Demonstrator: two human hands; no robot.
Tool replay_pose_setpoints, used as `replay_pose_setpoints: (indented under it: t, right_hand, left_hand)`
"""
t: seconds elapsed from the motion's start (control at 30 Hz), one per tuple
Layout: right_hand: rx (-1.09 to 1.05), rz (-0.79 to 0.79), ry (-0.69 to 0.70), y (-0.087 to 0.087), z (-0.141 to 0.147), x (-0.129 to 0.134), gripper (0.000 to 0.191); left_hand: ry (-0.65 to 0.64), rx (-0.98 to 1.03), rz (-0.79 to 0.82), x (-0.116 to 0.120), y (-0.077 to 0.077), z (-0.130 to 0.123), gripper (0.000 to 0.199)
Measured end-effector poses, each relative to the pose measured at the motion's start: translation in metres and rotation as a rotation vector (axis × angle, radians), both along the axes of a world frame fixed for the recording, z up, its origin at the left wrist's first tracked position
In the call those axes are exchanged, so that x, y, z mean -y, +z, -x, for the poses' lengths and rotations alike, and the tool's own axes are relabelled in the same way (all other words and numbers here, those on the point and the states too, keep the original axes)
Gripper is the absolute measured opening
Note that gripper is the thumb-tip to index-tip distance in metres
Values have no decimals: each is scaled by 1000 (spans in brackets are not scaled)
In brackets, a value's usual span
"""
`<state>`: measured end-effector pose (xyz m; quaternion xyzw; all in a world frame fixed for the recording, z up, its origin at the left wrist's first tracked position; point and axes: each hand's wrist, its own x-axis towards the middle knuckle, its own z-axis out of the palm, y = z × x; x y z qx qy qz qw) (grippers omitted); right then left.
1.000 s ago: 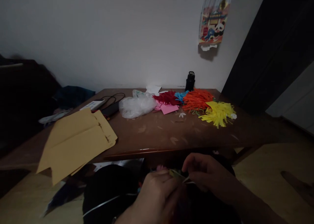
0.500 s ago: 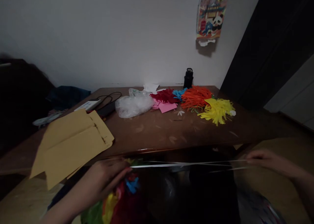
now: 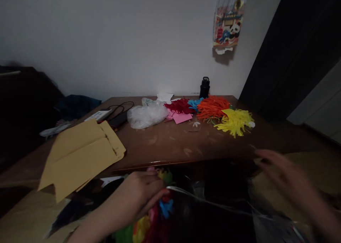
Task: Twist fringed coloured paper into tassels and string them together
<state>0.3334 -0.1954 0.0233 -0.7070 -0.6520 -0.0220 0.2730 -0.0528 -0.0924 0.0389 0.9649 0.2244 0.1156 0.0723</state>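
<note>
My left hand point(image 3: 144, 191) is closed, below the table's front edge, on a bundle of multicoloured paper tassels point(image 3: 166, 208) and the end of a white string point(image 3: 186, 193). Green, yellow, pink, red and blue fringes hang beneath that hand, partly covered by it. From its fingertips the string runs rightward in thin strands and sags across the dark space under the table. My right hand point(image 3: 282, 173) is in the air at the right, blurred by motion, its fingers stretched and apart. No string shows in it.
On the brown table point(image 3: 160, 147) lie yellow tassels point(image 3: 236, 122), orange tassels point(image 3: 213, 107), dark red tassels point(image 3: 179, 106), pink paper point(image 3: 182, 118) and a clear plastic bag point(image 3: 146, 115). Brown cardboard point(image 3: 82, 157) overhangs the left front edge. A black bottle point(image 3: 204, 88) stands behind.
The string has gone from taut between both hands to slack. My right hand has let go of it and risen slightly. My left hand has moved right with the tassels.
</note>
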Motion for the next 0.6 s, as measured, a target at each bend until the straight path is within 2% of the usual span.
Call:
replay_pose_setpoints:
  t: [0.07, 0.13, 0.17, 0.2, 0.23, 0.3, 0.33, 0.4, 0.47, 0.5, 0.53, 0.6]
  right_hand:
    - [-155, 82, 264, -11, 60, -13, 38]
    - [-321, 230, 507, -14, 113, -20, 51]
    - [-388, 286, 568, -14, 132, -23, 41]
    - [-413, 315, 595, -13, 145, -24, 19]
    - [-439, 333, 598, -13, 153, -26, 15]
    - [-494, 339, 572, -15, 154, -28, 32]
    - [-539, 345, 555, -18, 152, -29, 30]
    - [-670, 387, 548, -26, 150, -31, 15]
    - [-799, 424, 605, -35, 154, -32, 62]
    - [-834, 431, 669, -40, 158, -33, 73]
    - [-843, 419, 732, -45, 163, -33, 67]
    - [-823, 370, 791, -53, 171, -33, 29]
  left_hand:
    - [-51, 7, -46, 4, -1, -18, 36]
    - [-90, 9, -75, 6, -1, -29, 33]
    - [-97, 5, -74, 7, -1, -32, 32]
    - [-94, 3, -65, 8, -1, -33, 32]
    - [-88, 5, -46, 8, 0, -32, 32]
    - [-86, 14, 16, 9, 0, -30, 32]
    - [-90, 25, 54, 9, 1, -28, 32]
    - [-115, 66, 124, 9, 1, -29, 29]
    - [-154, 108, 174, 11, 2, -34, 26]
    - [-171, 120, 188, 12, 2, -38, 25]
    - [-184, 126, 197, 13, 2, -42, 24]
    - [-161, 150, 244, 16, 0, -46, 20]
